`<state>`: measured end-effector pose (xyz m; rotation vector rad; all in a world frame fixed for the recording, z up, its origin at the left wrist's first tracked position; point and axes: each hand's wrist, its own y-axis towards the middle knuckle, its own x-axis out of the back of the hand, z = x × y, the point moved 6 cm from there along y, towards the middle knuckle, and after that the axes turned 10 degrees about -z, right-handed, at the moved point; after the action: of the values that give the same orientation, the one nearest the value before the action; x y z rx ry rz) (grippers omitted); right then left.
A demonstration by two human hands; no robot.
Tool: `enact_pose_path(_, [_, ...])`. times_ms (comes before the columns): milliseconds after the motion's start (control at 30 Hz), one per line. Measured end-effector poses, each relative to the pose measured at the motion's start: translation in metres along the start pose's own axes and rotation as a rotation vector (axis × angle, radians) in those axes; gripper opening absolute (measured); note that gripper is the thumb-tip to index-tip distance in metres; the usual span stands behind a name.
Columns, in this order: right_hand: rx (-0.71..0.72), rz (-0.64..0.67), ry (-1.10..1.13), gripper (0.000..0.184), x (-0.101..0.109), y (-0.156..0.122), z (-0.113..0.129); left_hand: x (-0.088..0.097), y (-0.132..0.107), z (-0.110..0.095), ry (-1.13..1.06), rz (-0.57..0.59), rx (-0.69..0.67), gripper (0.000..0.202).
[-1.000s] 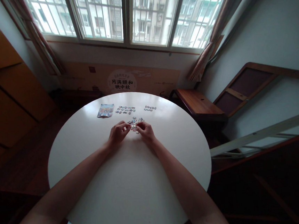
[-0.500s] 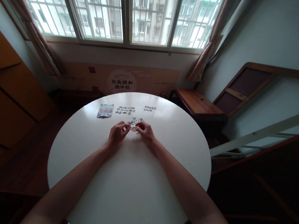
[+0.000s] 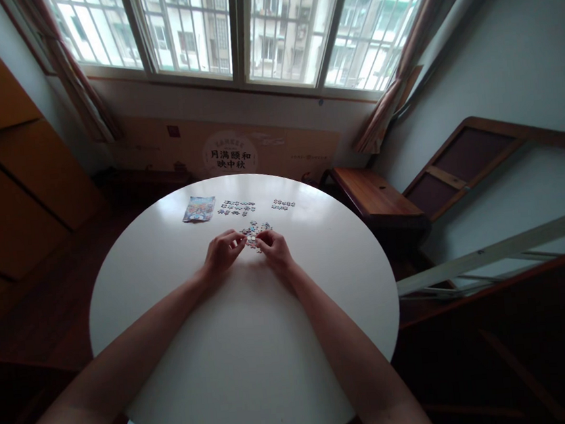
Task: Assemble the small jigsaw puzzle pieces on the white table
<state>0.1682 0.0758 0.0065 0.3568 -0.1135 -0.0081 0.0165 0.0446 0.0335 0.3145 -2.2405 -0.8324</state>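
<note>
A small heap of loose jigsaw pieces (image 3: 259, 227) lies on the white round table (image 3: 245, 347), just past my fingertips. At its left edge my left hand (image 3: 222, 250) is closed in a pinch on a jigsaw piece. My right hand (image 3: 276, 249) pinches a jigsaw piece at the near right side of the heap, thumb and index finger together. The two sets of fingertips almost meet. My fingers hide most of both pieces, and their print is too small to read.
Beyond the heap, rows of jigsaw pieces (image 3: 236, 207) lie spread out, with a smaller group (image 3: 283, 204) to their right. A colourful printed packet (image 3: 199, 209) rests at the far left. A wooden bench (image 3: 377, 190) stands past the table's right edge, below the window.
My right fingertips have shifted very slightly at the heap. My left hand and the laid-out pieces look the same.
</note>
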Motion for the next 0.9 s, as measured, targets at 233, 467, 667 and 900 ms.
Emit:
enact_pose_path(233, [0.012, -0.001, -0.021, 0.016, 0.0001, -0.0004, -0.0007, -0.0008, 0.0, 0.0002, 0.001, 0.006, -0.001, 0.023])
enact_pose_path(467, [0.021, -0.003, -0.028, 0.014, 0.0005, -0.0004, -0.001, -0.0013, 0.0, 0.0007, 0.002, 0.017, 0.006, 0.023])
enact_pose_path(667, [0.029, -0.005, -0.032, 0.013, 0.0006, -0.0001, -0.0015, -0.002, -0.0003, 0.0024, -0.011, 0.022, 0.022, 0.025])
enact_pose_path(900, [0.023, -0.003, -0.03, 0.015, 0.0003, -0.0001, -0.0009, -0.0029, -0.0006, 0.0048, -0.014, 0.016, 0.033, 0.025])
